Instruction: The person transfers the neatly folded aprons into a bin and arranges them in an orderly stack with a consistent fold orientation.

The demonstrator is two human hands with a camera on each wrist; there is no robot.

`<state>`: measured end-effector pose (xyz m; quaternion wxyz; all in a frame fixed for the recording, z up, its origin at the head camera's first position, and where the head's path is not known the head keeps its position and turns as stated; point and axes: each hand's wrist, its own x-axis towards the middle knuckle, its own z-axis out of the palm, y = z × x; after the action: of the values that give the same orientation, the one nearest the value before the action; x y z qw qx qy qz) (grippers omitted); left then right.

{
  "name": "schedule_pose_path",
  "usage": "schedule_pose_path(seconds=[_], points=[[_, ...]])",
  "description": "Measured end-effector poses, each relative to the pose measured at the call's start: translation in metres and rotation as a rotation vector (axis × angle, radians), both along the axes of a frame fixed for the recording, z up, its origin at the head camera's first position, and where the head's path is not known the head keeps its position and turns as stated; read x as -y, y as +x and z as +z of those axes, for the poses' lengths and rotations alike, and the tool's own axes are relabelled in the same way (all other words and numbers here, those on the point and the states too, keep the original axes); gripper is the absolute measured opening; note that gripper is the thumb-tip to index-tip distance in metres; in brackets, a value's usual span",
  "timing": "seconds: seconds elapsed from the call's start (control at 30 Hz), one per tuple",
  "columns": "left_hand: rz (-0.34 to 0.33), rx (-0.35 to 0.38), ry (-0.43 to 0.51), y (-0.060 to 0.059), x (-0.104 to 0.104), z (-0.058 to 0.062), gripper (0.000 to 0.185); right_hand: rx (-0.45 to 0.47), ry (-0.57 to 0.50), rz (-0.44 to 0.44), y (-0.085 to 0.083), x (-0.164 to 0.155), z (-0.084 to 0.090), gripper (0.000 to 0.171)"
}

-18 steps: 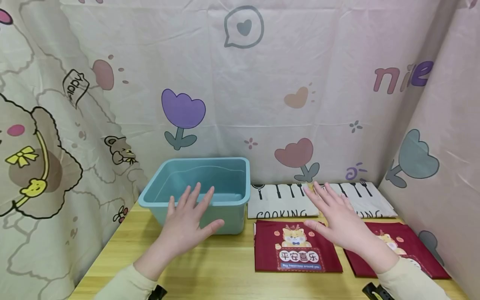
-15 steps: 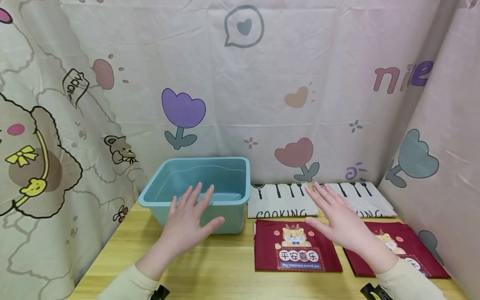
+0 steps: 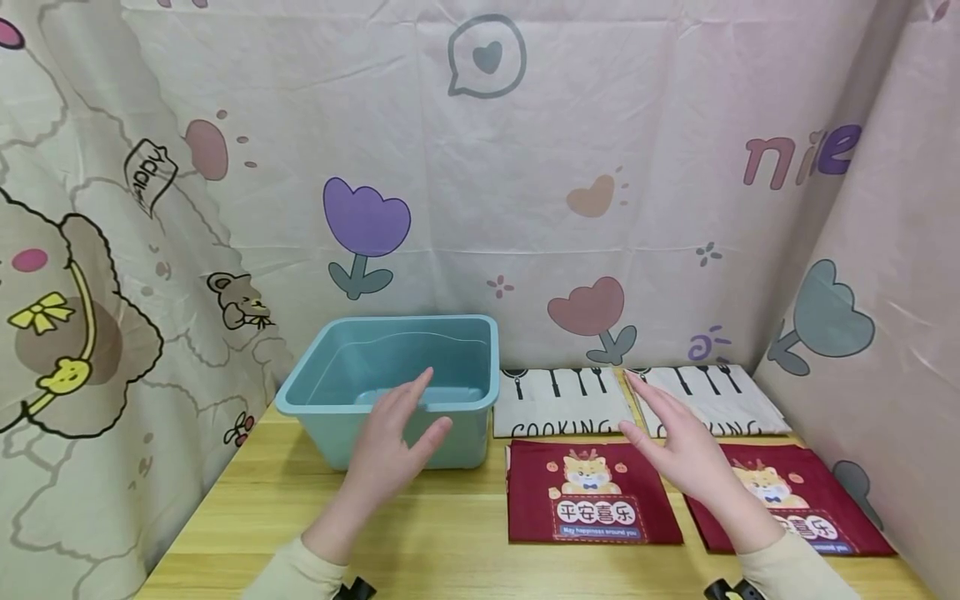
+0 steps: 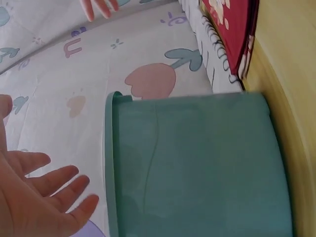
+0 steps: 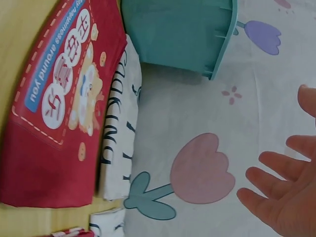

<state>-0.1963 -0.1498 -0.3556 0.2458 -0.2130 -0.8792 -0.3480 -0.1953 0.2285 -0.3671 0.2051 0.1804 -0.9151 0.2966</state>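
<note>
My left hand (image 3: 386,446) hovers in front of the teal plastic basin (image 3: 322,407), fingers straight and holding nothing. In the left wrist view its relaxed fingers (image 4: 66,190) spread beside the basin's rim. Above the folded dark red cloths hangs my right hand (image 3: 686,450), thumb apart from the fingers, with nothing in it. One red cloth (image 3: 536,492) with a cartoon animal print lies left of that hand, and a second red cloth (image 3: 840,500) lies partly behind its wrist. Behind them are two folded white cloths printed with utensils, the left one (image 3: 562,400) and the right one (image 3: 720,400).
All these things stand on a light wooden table (image 3: 442,550). A patterned fabric curtain (image 3: 465,183) closes off the back and both sides. Close against the back curtain, the basin stands left of the cloths. Dark wrist straps (image 3: 356,588) show at the lower edge.
Both hands have turned so their thumb sides face up more, and the wrists have shifted slightly inward. The basin and cloths have stayed in place.
</note>
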Motion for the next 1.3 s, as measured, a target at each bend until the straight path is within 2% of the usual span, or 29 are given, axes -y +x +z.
schedule_pose_path(seconds=[0.27,0.47,0.57,0.7,0.93,1.1,1.3], points=[[-0.086,0.091,0.235,0.000,-0.014,-0.016,0.049,0.093,-0.118,-0.007,-0.001,-0.006,-0.015,0.065],[-0.121,0.261,0.329,0.001,-0.027,-0.030,0.046,0.189,-0.168,-0.010,-0.003,-0.011,-0.027,0.065],[-0.132,0.330,0.334,0.000,-0.034,-0.039,0.044,0.243,-0.174,-0.015,-0.004,-0.014,-0.033,0.065],[-0.153,0.390,0.293,-0.002,-0.041,-0.052,0.045,0.320,-0.152,-0.051,-0.004,-0.018,-0.041,0.066],[-0.171,0.525,0.270,-0.007,-0.051,-0.071,0.051,0.470,-0.056,-0.139,-0.009,-0.028,-0.055,0.072],[-0.186,0.614,0.292,-0.009,-0.059,-0.082,0.055,0.493,0.030,-0.174,-0.012,-0.035,-0.064,0.069],[-0.183,0.714,0.353,-0.009,-0.070,-0.094,0.062,0.519,0.065,-0.201,-0.014,-0.038,-0.074,0.071]])
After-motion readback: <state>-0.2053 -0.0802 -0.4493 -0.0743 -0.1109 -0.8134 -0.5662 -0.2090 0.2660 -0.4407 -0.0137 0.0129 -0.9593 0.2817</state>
